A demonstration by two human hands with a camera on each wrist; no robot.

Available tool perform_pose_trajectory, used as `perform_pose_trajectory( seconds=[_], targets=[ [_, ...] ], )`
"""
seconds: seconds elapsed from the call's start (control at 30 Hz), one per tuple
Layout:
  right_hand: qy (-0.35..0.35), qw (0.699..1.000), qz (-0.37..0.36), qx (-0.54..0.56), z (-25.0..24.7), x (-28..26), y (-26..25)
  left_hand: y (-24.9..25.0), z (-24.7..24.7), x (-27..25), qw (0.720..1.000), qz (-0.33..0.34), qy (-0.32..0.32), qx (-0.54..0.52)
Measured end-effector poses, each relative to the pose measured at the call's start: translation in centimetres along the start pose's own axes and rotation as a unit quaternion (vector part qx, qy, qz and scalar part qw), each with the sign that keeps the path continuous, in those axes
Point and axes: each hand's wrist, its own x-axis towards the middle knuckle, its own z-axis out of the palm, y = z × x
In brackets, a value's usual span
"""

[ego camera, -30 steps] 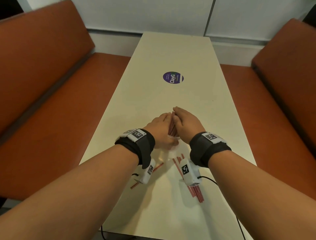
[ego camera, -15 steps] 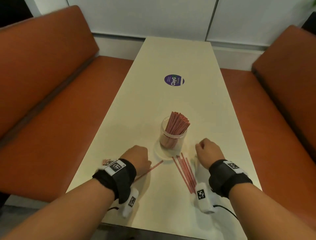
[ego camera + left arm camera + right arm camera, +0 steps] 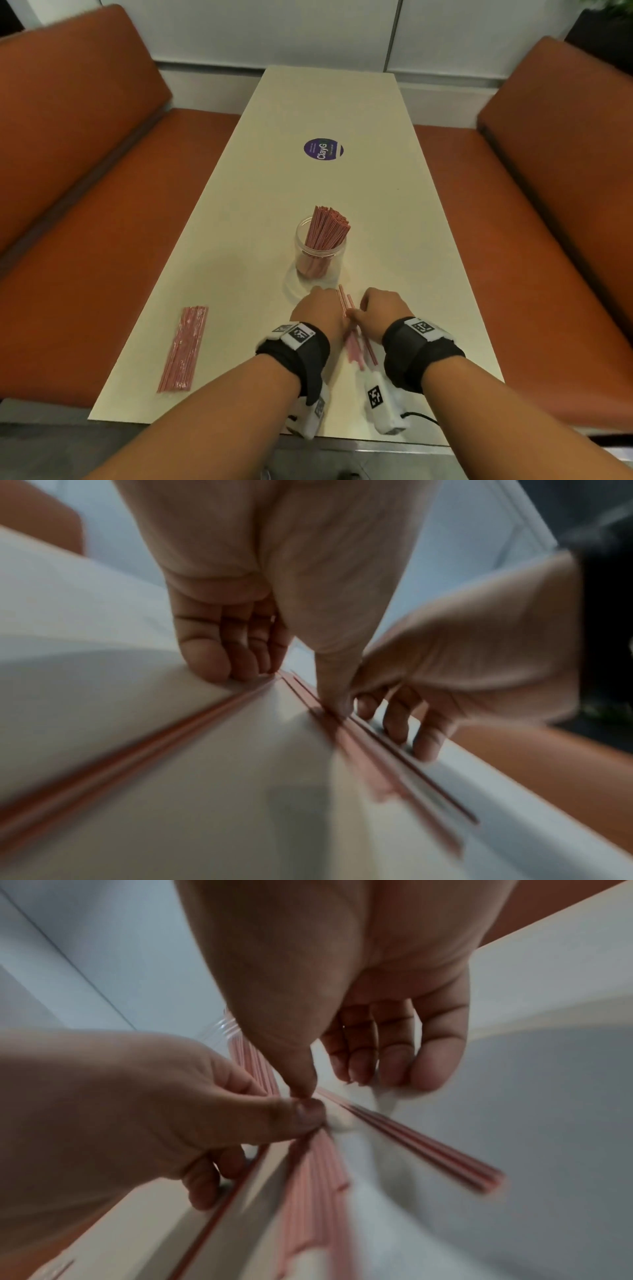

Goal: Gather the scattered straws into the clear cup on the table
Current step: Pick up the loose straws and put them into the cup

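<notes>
A clear cup (image 3: pixel 320 260) full of pink straws stands at mid-table. Just in front of it, several loose pink straws (image 3: pixel 343 299) lie on the table, running back between my wrists. My left hand (image 3: pixel 315 311) and right hand (image 3: pixel 380 310) close in on them from both sides. In the left wrist view my left thumb (image 3: pixel 334 693) presses on the straws (image 3: pixel 377 750), with the curled fingertips (image 3: pixel 219 666) on another straw. In the right wrist view both thumbs meet on the straws (image 3: pixel 318 1177), and my right fingers (image 3: pixel 394 1066) touch the table beyond them.
A sealed pack of pink straws (image 3: pixel 183 349) lies near the table's left edge. A purple round sticker (image 3: pixel 323 149) marks the far half of the cream table (image 3: pixel 308 102). Orange benches (image 3: pixel 102 240) flank both long sides. The near table edge is just behind my wrists.
A second ago both hands were at the cup with a bunch of straws. They drew back apart, then came together on the loose straws in front of the cup.
</notes>
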Motion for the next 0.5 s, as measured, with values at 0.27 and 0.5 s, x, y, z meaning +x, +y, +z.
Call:
perform_pose_trajectory(
  seconds=[0.27,0.5],
  targets=[
    [0.009,1.0,-0.01,-0.016,0.7,-0.4,-0.7,-4.9,-1.2,-1.1,1.0,-0.003,-0.002,0.028],
    [-0.004,1.0,0.006,-0.027,0.9,-1.5,-2.0,-6.2,-1.4,-1.6,0.995,-0.038,0.0,0.097]
  ],
)
